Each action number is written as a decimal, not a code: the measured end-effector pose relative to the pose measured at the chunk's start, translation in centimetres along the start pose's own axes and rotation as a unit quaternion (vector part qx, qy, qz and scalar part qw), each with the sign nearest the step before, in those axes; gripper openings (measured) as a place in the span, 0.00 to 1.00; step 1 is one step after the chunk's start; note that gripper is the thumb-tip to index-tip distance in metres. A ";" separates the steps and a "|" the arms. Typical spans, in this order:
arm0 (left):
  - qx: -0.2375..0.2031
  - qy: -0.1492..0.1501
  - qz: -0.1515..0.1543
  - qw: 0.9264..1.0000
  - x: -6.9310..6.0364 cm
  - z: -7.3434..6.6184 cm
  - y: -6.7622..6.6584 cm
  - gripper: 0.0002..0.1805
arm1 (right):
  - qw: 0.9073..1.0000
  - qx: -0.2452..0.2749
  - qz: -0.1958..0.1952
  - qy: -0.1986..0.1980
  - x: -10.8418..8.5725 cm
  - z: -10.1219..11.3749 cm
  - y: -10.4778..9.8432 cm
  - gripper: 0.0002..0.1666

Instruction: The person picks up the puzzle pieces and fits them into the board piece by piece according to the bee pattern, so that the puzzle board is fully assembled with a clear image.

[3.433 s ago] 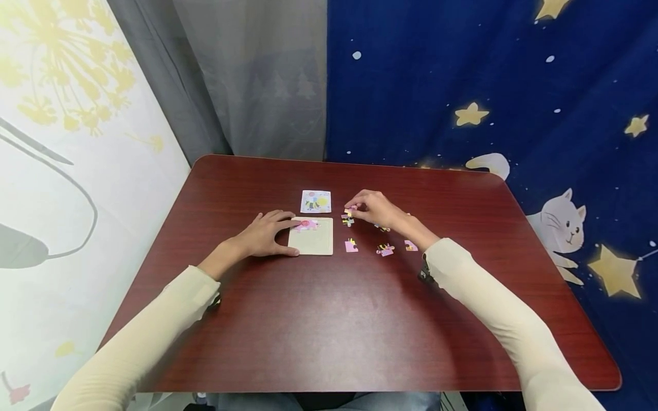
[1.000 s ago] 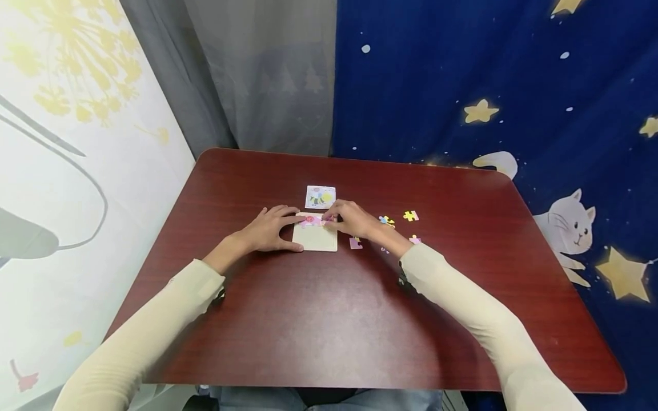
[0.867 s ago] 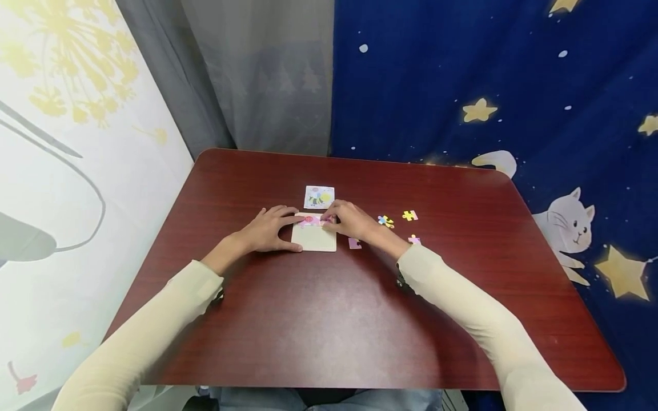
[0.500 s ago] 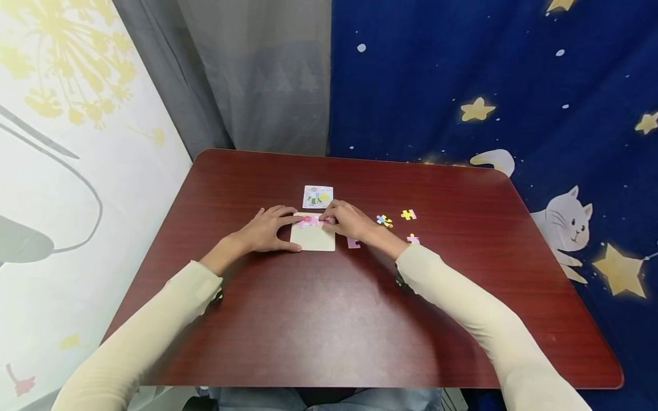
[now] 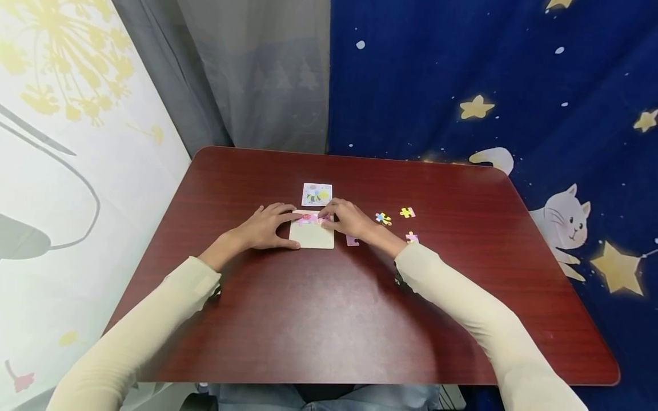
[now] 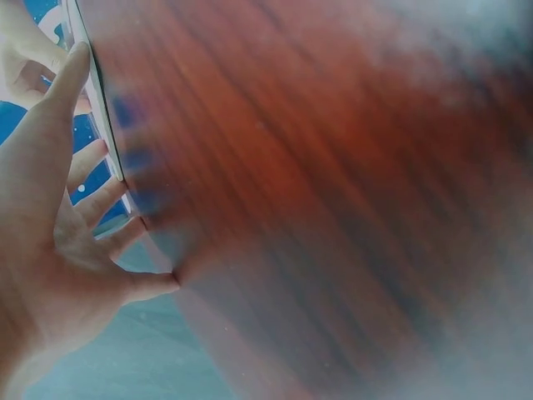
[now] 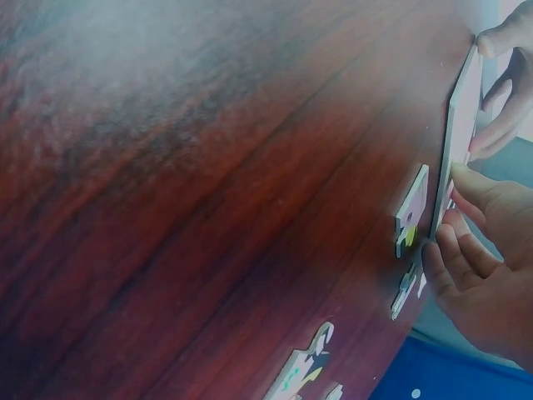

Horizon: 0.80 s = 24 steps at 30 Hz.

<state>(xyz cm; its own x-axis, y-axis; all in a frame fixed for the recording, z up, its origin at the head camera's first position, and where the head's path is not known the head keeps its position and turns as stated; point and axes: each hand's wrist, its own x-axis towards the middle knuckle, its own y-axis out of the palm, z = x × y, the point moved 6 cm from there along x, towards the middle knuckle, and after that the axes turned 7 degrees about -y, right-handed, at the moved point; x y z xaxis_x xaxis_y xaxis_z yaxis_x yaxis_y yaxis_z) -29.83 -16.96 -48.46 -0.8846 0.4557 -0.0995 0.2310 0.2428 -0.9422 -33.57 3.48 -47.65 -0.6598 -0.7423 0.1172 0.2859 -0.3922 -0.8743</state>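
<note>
right hand, earlier among the loose jigsaw pieces, now pinches a pink piece on the puzzle tray, far right; left hand, spread, touches its left edge. bee card beyond; right forearm crosses before the pieces.

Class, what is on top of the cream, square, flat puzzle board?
Pink jigsaw pieces, one with a red patch, lie along the far side of the board. The person's bare left hand and bare right hand partly cover them, so their exact number cannot be told.
</note>
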 end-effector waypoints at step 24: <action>-0.005 0.000 0.000 1.000 0.1 0.1 0.1 0.51 | 1.000 -0.016 -0.015 -0.019 -1.5 -0.9 -3.5 0.18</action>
<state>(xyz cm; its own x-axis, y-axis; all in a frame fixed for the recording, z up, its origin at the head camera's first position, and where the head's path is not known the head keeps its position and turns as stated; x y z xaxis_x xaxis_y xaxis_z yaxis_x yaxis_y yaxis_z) -29.92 -16.96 -48.61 -0.8849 0.4552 -0.0991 0.2347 0.2519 -0.9389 -34.19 6.46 -45.16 -0.6404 -0.7509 0.1613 0.2441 -0.3981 -0.8843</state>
